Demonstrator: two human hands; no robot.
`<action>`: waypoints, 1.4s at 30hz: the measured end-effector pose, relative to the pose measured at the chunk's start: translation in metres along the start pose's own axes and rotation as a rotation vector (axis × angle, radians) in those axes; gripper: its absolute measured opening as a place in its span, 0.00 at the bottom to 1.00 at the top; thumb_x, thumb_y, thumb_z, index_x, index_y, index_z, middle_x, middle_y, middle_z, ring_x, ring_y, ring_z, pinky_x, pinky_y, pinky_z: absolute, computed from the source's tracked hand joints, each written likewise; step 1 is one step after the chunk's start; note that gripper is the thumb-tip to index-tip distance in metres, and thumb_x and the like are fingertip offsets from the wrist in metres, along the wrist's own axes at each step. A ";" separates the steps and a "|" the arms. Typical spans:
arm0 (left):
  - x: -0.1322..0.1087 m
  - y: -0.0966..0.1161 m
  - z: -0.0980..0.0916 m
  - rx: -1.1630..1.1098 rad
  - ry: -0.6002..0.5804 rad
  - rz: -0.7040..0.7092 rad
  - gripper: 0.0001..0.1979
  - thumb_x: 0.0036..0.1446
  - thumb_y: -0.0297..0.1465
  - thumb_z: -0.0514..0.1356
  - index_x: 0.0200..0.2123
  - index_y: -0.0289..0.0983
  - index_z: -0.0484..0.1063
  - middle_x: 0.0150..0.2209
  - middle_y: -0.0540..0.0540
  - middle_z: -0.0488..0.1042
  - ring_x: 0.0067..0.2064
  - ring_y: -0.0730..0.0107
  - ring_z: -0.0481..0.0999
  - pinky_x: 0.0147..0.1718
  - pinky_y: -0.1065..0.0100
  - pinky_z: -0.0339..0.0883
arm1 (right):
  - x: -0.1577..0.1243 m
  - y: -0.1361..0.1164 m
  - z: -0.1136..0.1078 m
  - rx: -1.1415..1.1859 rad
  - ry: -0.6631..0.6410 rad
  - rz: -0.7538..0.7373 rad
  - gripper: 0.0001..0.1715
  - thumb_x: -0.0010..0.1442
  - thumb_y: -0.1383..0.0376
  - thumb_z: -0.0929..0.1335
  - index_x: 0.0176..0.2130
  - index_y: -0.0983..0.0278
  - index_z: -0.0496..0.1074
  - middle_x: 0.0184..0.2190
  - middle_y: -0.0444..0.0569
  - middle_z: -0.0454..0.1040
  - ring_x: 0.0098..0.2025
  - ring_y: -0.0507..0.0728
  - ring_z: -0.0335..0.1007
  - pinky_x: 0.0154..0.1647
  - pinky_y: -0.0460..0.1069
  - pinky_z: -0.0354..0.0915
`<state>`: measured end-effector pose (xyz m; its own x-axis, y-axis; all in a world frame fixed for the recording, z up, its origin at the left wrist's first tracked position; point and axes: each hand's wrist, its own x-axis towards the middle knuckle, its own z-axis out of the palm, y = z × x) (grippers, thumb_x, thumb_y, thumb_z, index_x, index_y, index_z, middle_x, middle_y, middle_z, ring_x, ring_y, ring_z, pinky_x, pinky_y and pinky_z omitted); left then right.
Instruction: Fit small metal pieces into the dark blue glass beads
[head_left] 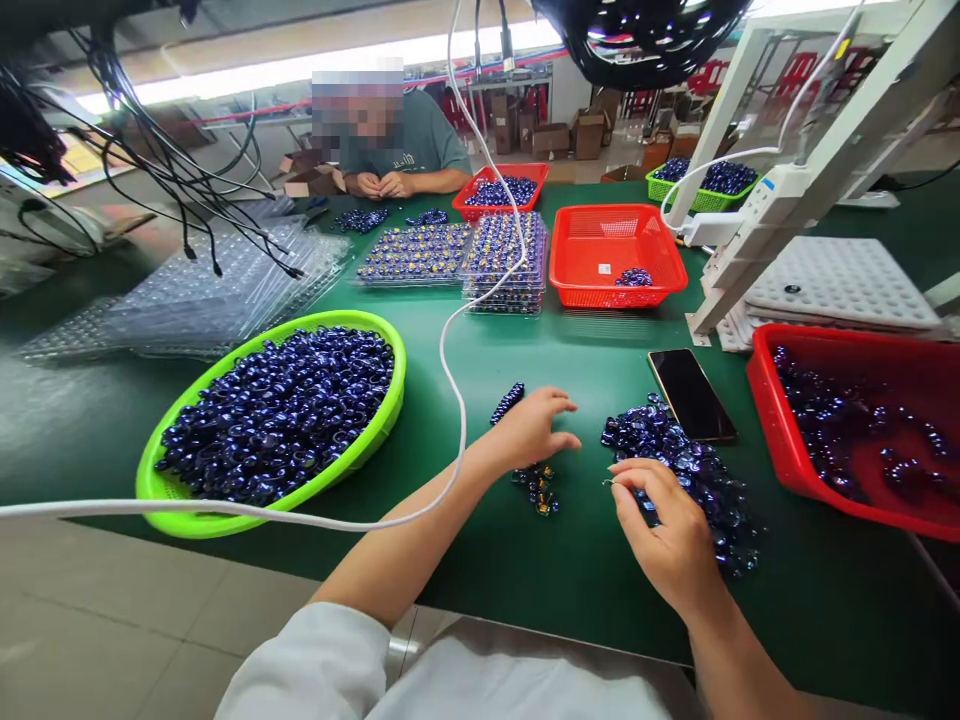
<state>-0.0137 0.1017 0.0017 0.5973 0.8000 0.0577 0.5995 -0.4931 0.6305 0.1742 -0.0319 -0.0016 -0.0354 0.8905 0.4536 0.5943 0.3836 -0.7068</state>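
Note:
My left hand [534, 428] lies on the green table [525, 560] with its fingers stretched out and apart, just above a small cluster of dark blue glass beads [537, 487]. A short row of beads [508, 402] lies by its wrist. My right hand [667, 530] rests at the near left edge of a loose pile of blue beads [690, 480], its fingers curled and pinched on a thin metal piece that pokes out to the left.
A green basket [180, 490] heaped with blue beads stands at the left. A black phone [691, 394] lies beyond the pile. Red trays [780, 460] [616, 258] sit right and centre. Filled bead trays [457, 255], a white cable [450, 370] and a seated person [397, 150] are farther off.

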 end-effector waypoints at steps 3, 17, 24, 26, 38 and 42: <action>0.022 -0.016 0.010 0.238 0.076 -0.076 0.16 0.55 0.30 0.66 0.47 0.34 0.77 0.49 0.38 0.74 0.51 0.56 0.75 0.52 0.60 0.69 | -0.001 0.001 0.001 0.009 -0.019 0.006 0.05 0.63 0.71 0.65 0.38 0.61 0.68 0.40 0.50 0.72 0.45 0.58 0.70 0.48 0.55 0.66; 0.014 -0.030 0.021 0.305 0.053 -0.028 0.07 0.61 0.27 0.57 0.39 0.35 0.75 0.41 0.41 0.75 0.47 0.61 0.74 0.49 0.63 0.68 | -0.004 -0.006 -0.002 0.093 -0.052 0.113 0.05 0.64 0.68 0.64 0.35 0.60 0.67 0.42 0.50 0.73 0.47 0.58 0.71 0.50 0.55 0.66; 0.022 -0.025 0.019 0.266 0.064 -0.047 0.04 0.57 0.26 0.58 0.32 0.35 0.73 0.36 0.42 0.74 0.41 0.61 0.75 0.45 0.62 0.70 | -0.003 -0.005 -0.003 0.092 -0.068 0.117 0.05 0.64 0.68 0.64 0.35 0.60 0.68 0.41 0.50 0.73 0.47 0.58 0.71 0.50 0.55 0.67; 0.019 -0.021 0.019 0.232 0.080 -0.052 0.03 0.56 0.26 0.58 0.31 0.35 0.72 0.34 0.43 0.74 0.39 0.62 0.75 0.44 0.62 0.70 | -0.003 -0.004 -0.003 0.085 -0.058 0.115 0.05 0.64 0.68 0.64 0.35 0.60 0.68 0.42 0.51 0.73 0.47 0.59 0.71 0.50 0.55 0.67; -0.048 0.044 0.028 -0.609 0.084 -0.189 0.06 0.52 0.25 0.61 0.35 0.34 0.71 0.30 0.48 0.77 0.29 0.74 0.76 0.28 0.73 0.71 | 0.000 -0.012 -0.002 0.075 -0.141 -0.101 0.11 0.62 0.74 0.64 0.41 0.59 0.68 0.50 0.52 0.72 0.54 0.60 0.68 0.55 0.60 0.67; -0.054 0.052 0.025 -0.837 0.131 -0.234 0.09 0.50 0.25 0.64 0.37 0.34 0.73 0.36 0.45 0.78 0.36 0.71 0.77 0.34 0.71 0.73 | -0.002 -0.011 0.001 0.039 -0.125 -0.148 0.13 0.61 0.76 0.65 0.42 0.59 0.68 0.49 0.52 0.74 0.53 0.60 0.70 0.54 0.61 0.68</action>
<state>-0.0017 0.0240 0.0121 0.4111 0.9073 -0.0881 0.0805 0.0601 0.9949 0.1671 -0.0371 0.0045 -0.2209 0.8461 0.4851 0.5439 0.5197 -0.6589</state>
